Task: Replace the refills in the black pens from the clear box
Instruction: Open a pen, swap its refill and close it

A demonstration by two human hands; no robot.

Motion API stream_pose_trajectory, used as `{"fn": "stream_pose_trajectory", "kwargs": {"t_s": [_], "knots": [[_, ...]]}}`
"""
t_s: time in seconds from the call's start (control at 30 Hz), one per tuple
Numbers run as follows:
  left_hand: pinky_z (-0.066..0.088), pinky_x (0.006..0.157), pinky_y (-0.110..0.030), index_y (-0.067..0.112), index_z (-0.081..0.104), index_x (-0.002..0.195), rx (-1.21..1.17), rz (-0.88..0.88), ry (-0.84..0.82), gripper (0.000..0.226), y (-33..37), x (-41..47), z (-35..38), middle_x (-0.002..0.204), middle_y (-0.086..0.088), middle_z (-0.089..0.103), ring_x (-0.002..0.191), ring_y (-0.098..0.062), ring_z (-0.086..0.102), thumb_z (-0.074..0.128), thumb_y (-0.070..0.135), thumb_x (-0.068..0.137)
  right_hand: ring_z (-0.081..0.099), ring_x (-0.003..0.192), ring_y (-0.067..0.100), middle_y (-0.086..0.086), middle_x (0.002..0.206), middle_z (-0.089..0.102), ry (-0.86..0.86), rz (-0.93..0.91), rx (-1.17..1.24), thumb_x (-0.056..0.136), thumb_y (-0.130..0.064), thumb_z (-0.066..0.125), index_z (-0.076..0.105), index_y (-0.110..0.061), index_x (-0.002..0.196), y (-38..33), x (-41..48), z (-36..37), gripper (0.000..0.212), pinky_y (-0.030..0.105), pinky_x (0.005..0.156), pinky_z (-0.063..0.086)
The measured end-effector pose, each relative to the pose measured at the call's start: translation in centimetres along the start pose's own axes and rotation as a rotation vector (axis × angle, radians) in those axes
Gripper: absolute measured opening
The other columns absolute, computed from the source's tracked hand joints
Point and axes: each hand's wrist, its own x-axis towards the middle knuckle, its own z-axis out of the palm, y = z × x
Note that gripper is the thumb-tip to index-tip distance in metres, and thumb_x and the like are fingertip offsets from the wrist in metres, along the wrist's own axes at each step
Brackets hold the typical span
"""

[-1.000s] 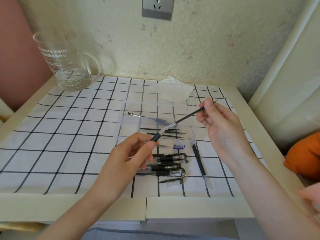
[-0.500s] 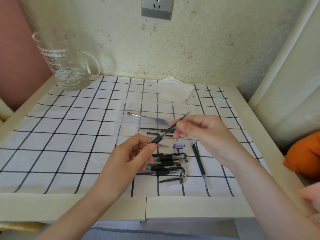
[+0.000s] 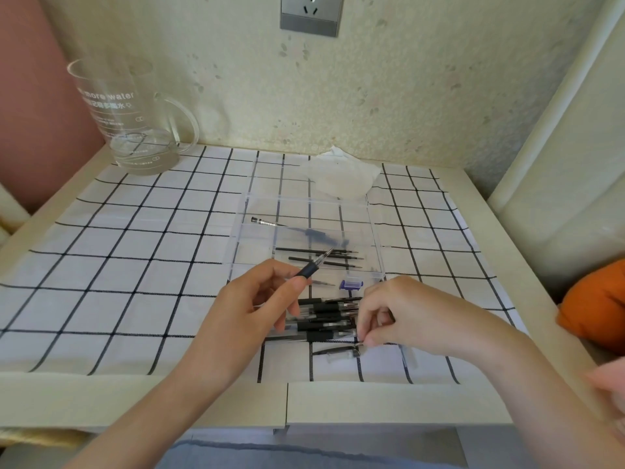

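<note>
Left hand (image 3: pixel 257 306) grips pen (image 3: pixel 313 267), tip up, over box (image 3: pixel 306 238) near edge. Right hand (image 3: pixel 402 316) pinches a small part at pens (image 3: pixel 324 319), near on table (image 3: pixel 135 252). Advice: seat parts straight, twist gently.

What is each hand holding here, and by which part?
Left hand pinches a pen by its black grip. Right hand fingers close over the pen pile; cannot tell what's held.

Left hand (image 3: pixel 257 299) raised, right hand (image 3: pixel 402 316) low
</note>
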Motion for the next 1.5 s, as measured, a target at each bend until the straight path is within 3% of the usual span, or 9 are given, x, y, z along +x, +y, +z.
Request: {"fn": "stream_pose_trajectory", "kwargs": {"t_s": [0.33,0.47,0.53,0.6,0.7,0.87,1.0,1.27,1.5], "knots": [[0.04,0.052,-0.012,0.022,0.065,0.089,0.023,-0.007,-0.01,0.012,-0.3,0.1,0.2,0.058,0.009,0.059,0.05,-0.003,0.049,0.055,0.028,0.086,0.052,0.064,-0.001,-0.014,0.066,0.05,0.028,-0.052,-0.158,0.085,-0.014,0.06,0.064,-0.022,0.085,-0.7,-0.5,0.9,0.009,0.012,0.055,0.04],[0.041,0.053,-0.012,0.023,0.065,0.088,0.017,-0.009,-0.009,0.01,-0.3,0.0,0.2,0.059,0.008,0.059,0.05,-0.003,0.049,0.056,0.027,0.087,0.052,0.055,-0.005,-0.013,0.068,0.061,0.127,-0.042,0.083,0.082,-0.015,0.067,0.06,-0.027,0.073,-0.6,-1.0,-0.4,0.017,0.012,0.055,0.041],[0.041,0.053,-0.012,0.023,0.065,0.088,0.018,-0.009,-0.009,0.01,-0.3,0.0,0.2,0.058,0.008,0.059,0.05,-0.004,0.049,0.056,0.026,0.087,0.058,0.06,0.004,-0.01,0.073,0.067,0.224,-0.104,0.266,0.079,-0.012,0.07,0.061,-0.026,0.071,-0.4,-1.1,-1.2,0.018,0.027,0.066,0.051],[0.039,0.052,-0.01,0.022,0.065,0.088,0.024,-0.006,-0.01,0.009,-0.3,0.0,0.2,0.058,0.009,0.059,0.05,-0.004,0.048,0.056,0.026,0.087,0.063,0.072,0.016,-0.006,0.081,0.068,0.266,-0.169,0.38,0.079,-0.012,0.072,0.064,-0.029,0.082,-0.4,-1.1,-1.6,0.019,0.039,0.078,0.054],[0.037,0.05,-0.009,0.023,0.065,0.088,0.019,-0.005,-0.008,0.009,-0.2,0.0,0.3,0.058,0.008,0.059,0.049,-0.003,0.048,0.057,0.026,0.087,0.064,0.082,0.012,-0.006,0.086,0.069,0.355,-0.224,0.502,0.081,-0.012,0.071,0.067,-0.031,0.103,-0.4,-0.6,-1.6,0.029,0.033,0.082,0.052],[0.037,0.049,-0.008,0.023,0.065,0.089,0.021,-0.004,-0.009,0.009,-0.2,0.0,0.3,0.058,0.008,0.059,0.048,-0.002,0.048,0.057,0.025,0.086,0.061,0.072,0.004,-0.008,0.079,0.07,0.497,-0.228,0.836,0.072,-0.017,0.075,0.072,-0.023,0.08,-0.9,0.3,-1.5,0.01,0.016,0.063,0.047],[0.038,0.05,-0.009,0.022,0.066,0.089,0.021,-0.003,-0.018,0.009,-0.3,-0.1,0.3,0.058,0.007,0.059,0.049,-0.003,0.048,0.057,0.024,0.086,0.057,0.071,0.003,-0.009,0.075,0.066,0.468,-0.252,0.987,0.062,-0.025,0.074,0.071,-0.023,0.077,-1.2,0.7,-1.1,0.016,0.015,0.057,0.043],[0.039,0.052,-0.01,0.024,0.065,0.088,0.019,0.008,-0.025,0.008,-0.4,0.0,0.3,0.058,0.007,0.058,0.05,-0.003,0.048,0.058,0.025,0.086,0.06,0.063,0.001,-0.008,0.071,0.068,0.405,-0.232,0.886,0.076,-0.004,0.072,0.07,-0.014,0.085,-1.5,0.9,-0.7,0.014,0.014,0.056,0.045],[0.045,0.056,-0.015,0.033,0.065,0.083,0.066,0.012,-0.035,0.006,-0.4,-0.1,0.3,0.061,0.006,0.06,0.053,-0.003,0.05,0.061,0.028,0.082,0.062,0.067,0.005,-0.005,0.073,0.07,0.32,-0.201,0.783,0.077,-0.012,0.074,0.072,-0.017,0.084,-1.8,1.0,-0.3,0.009,0.015,0.055,0.044]]}}
